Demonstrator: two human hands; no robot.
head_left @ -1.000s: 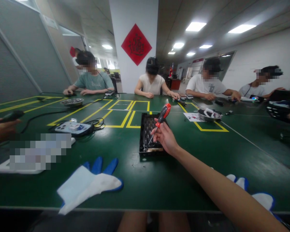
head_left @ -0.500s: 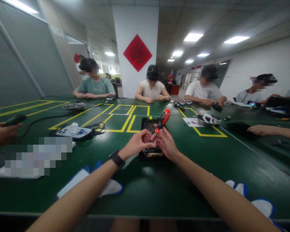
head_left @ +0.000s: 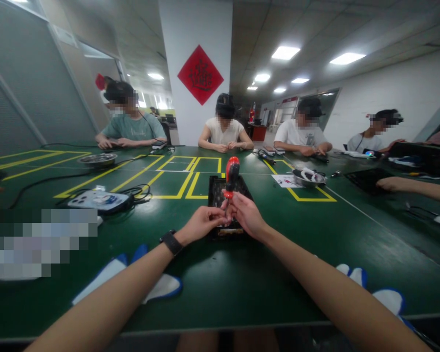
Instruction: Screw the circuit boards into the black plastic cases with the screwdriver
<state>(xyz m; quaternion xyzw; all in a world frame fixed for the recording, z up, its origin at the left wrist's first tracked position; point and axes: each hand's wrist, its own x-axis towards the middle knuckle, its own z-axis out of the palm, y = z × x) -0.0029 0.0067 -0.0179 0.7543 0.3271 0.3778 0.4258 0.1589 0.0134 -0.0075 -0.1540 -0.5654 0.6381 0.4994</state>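
A screwdriver [head_left: 232, 173] with a red and black handle stands nearly upright, its shaft pointing down. My right hand [head_left: 246, 215] has its fingers closed on the screwdriver just below the handle. Close beside it, my left hand [head_left: 202, 222] pinches at the lower shaft or something small near the tip; what exactly its fingers hold is hidden. Beneath both hands lies a black rectangular tray-like case [head_left: 247, 188] with small parts inside that I cannot make out. A dark watch [head_left: 171, 242] is on my left wrist.
White-and-blue gloves lie left [head_left: 102, 278] and right [head_left: 388, 299] of my forearms. A phone [head_left: 99, 200] with coiled cable rests at left. Metal bowls stand at left [head_left: 97, 160] and right [head_left: 310, 178]. People sit across the green table [head_left: 212, 288]; another person's hand [head_left: 388, 184] is at right.
The screwdriver has gone from leaning right to nearly upright. My left fingers have come together in a pinch near its tip. The whole view has shifted slightly.
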